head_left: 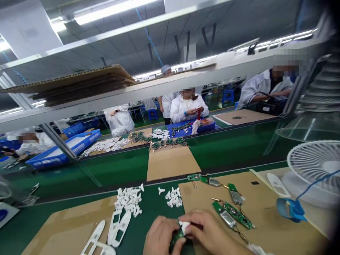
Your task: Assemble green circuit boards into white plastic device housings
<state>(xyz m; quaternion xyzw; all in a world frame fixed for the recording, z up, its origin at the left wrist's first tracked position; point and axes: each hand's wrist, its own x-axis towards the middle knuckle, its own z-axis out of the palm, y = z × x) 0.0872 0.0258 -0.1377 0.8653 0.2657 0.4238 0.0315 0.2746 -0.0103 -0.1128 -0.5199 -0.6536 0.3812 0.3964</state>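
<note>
Slip risk noted: left hand [159,235] and right hand [209,230] were closed firmly on a green circuit board [177,238] and white plastic piece [184,226], just beside the left edge of the cardboard sheet [268,216], where fumbled pressure could crack the part or snag the neighbouring wired boards [235,214].
</note>
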